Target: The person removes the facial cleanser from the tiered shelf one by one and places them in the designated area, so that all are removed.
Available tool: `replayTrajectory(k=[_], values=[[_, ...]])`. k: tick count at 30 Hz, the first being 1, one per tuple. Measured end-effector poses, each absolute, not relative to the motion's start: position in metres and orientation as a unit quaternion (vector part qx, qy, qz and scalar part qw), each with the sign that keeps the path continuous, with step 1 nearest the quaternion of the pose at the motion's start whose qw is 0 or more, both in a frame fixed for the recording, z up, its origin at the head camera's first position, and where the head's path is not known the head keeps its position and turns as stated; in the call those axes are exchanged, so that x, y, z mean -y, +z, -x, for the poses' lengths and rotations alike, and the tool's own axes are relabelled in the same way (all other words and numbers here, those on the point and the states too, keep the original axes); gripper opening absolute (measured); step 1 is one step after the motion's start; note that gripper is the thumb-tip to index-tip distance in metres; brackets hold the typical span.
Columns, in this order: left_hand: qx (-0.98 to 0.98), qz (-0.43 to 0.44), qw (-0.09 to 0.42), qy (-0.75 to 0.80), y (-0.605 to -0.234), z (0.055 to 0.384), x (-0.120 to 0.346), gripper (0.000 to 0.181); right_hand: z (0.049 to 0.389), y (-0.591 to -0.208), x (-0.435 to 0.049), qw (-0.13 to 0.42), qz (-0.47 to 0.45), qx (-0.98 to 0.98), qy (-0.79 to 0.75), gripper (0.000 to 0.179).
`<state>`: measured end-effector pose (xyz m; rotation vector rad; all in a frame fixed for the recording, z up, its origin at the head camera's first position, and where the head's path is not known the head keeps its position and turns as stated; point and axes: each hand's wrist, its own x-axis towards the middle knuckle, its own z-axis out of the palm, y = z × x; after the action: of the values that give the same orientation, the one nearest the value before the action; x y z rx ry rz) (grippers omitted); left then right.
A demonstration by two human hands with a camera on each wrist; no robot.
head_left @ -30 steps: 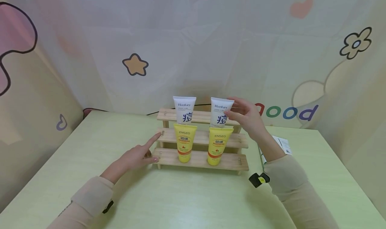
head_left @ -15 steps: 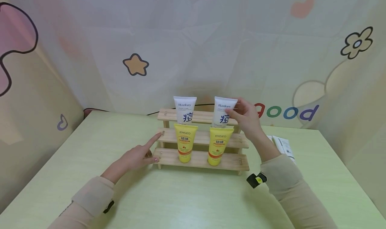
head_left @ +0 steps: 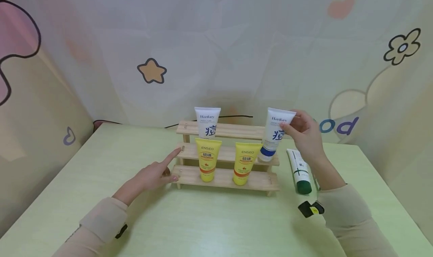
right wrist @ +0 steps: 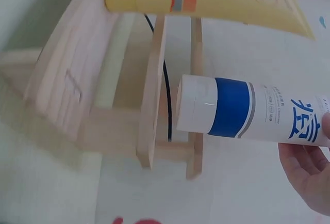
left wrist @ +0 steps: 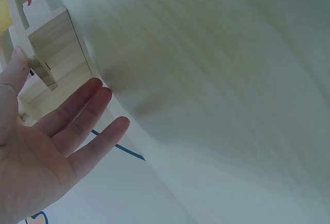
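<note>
A three-tier wooden rack stands on the table. At its left end, my left hand touches the middle tier with a straight index finger, its thumb at the bottom tier; its other fingers extend in the left wrist view. My right hand pinches a white squeeze tube near its top, cap downward and slightly tilted, by the rack's right end. In the right wrist view, the tube's blue band shows above the cap. Two yellow tubes stand on the bottom tier. Another white tube rises behind the left one, its base hidden.
Right of the rack, a white tube with a green cap lies on the table. Something beside it is mostly covered by my right forearm. A patterned cloth hangs behind the table.
My right hand has carried the white tube rightward, out from behind the right yellow tube. The green-capped tube has come into sight. My left hand stays put.
</note>
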<state>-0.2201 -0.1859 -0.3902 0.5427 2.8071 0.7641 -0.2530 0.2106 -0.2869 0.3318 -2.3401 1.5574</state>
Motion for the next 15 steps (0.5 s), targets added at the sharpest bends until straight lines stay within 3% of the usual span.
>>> replayTrajectory(k=[7,15], values=[[-0.946,-0.179,0.091,0.253,-0.39,0.22,0.186,0.085,0.242,-0.28,-0.25,0.184,-0.072,0.829,0.523,0.033],[-0.946,-0.181,0.092,0.252,-0.388,0.219,0.185,0.085,0.236,-0.282,-0.301,0.184,-0.078,0.767,0.61,0.029]])
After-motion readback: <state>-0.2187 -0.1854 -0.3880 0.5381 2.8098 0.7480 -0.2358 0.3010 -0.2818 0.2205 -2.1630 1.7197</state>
